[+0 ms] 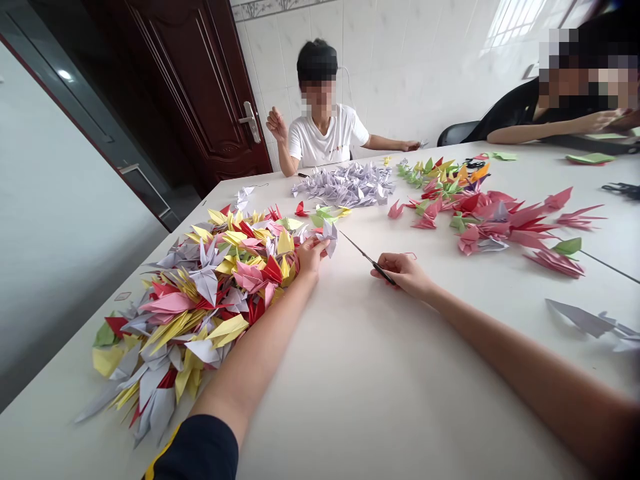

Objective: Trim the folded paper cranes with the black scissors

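Paper crane (328, 238), pale lilac, is pinched in the left hand's (313, 257) grip, beside a heaped crane pile (210, 293) toward the left edge of the table (350, 407). The left forearm (255, 347) and right forearm (505, 340) reach inward from the near edge, lying low. The right hand (403, 275) has its grip pressed around slim black scissors (369, 256), tips just short of the crane. A slip could nick the paper or the left hand; a nudged forearm could spill loose cranes over the left edge. Farther off lie lilac cranes (345, 185) and red-pink cranes (493, 223).
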`<move>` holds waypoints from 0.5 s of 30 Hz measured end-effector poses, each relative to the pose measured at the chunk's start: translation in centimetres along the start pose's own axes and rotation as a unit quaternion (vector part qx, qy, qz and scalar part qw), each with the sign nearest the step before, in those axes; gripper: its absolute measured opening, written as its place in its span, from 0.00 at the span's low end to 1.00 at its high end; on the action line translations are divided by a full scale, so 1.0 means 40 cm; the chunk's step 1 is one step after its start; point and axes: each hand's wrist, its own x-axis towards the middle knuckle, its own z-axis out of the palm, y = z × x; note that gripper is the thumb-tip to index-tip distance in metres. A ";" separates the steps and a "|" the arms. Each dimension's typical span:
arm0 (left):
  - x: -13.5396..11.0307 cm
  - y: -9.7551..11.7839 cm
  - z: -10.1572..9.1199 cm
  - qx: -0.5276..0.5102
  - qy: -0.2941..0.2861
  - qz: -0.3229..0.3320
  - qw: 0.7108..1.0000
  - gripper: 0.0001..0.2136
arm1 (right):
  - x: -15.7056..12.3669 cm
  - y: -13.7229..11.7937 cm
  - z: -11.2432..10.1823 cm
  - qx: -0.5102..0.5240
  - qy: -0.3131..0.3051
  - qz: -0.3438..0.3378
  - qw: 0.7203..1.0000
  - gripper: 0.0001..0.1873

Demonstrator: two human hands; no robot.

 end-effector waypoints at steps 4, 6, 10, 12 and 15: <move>-0.002 0.015 0.008 -0.101 -0.001 -0.063 0.993 0.14 | 0.004 -0.001 0.003 -0.072 0.041 -0.011 0.997 0.27; 0.000 0.018 0.006 -0.117 0.011 -0.088 0.989 0.13 | 0.004 -0.007 0.002 -0.094 0.041 -0.007 0.995 0.28; 0.001 0.018 0.003 -0.109 0.015 -0.106 0.988 0.09 | 0.004 -0.009 0.001 -0.123 0.039 -0.011 0.992 0.31; -0.001 0.019 0.004 -0.099 0.015 -0.104 0.990 0.09 | 0.006 -0.005 0.003 -0.127 0.035 -0.009 0.991 0.32; -0.005 0.020 0.007 -0.088 0.012 -0.101 0.991 0.10 | 0.010 0.002 0.003 -0.128 0.029 -0.002 0.991 0.32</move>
